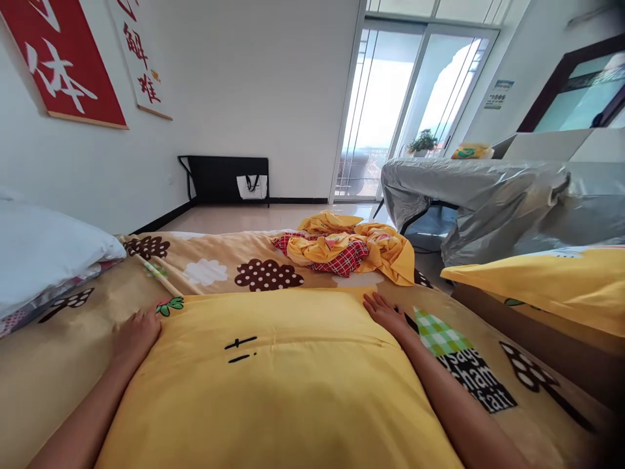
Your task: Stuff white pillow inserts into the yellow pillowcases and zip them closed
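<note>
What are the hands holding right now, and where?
Both hands rest at the far corners of the yellow pillow: left hand, right hand. A closed grip cannot be told.

yellow pillow (pixel 273 384) flat on bedsheet (pixel 219 267)

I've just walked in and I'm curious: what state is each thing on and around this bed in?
Yellow pillow: lying flat on the bed, a hand at each far corner.
Left hand: palm down, fingers hidden.
Right hand: flat, fingers spread.
Yellow-and-red bedding: crumpled in a heap.
White pillow: lying flat.
Glass door: appears shut.
</note>
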### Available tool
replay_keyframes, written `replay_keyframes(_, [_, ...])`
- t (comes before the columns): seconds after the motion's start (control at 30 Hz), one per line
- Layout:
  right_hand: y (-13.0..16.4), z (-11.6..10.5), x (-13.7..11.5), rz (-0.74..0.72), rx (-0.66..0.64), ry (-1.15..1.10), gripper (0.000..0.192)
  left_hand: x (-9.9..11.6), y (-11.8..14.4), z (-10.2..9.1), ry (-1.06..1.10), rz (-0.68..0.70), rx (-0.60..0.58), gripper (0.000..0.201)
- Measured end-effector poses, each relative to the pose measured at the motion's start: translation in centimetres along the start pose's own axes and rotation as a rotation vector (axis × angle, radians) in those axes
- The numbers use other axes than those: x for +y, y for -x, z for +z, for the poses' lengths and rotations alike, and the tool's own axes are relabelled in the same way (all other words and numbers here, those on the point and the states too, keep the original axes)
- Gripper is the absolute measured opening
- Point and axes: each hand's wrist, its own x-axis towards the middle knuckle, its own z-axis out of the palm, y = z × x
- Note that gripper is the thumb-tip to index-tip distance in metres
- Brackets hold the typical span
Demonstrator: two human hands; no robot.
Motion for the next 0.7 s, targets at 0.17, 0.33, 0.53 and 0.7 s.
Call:
replay_keyframes(0.17, [2.6,-5.2,-0.9,0.011,0.116,-0.017,0.055,2.3,2.0,-6.4,0.035,0.161,0.073,0.050])
replay_keyframes(0.33, [7.6,-8.5,-8.8,-0.335,0.233,-0.079,0.059,12.8,6.7,-11.9,0.242,0.589,-0.041,0.054])
replay_keyframes(0.53, [12.9,-5.7,-12.5,-0.646,0.079,-0.284,0.058,16.9,11.6,-6.9,0.290,0.847,-0.240,0.052])
replay_keyframes(0.7, [13.3,-2.9,-6.1,-0.482,0.150,-0.267,0.056,9.7,12.3,-3.6,0.255,0.640,-0.092,0.051])
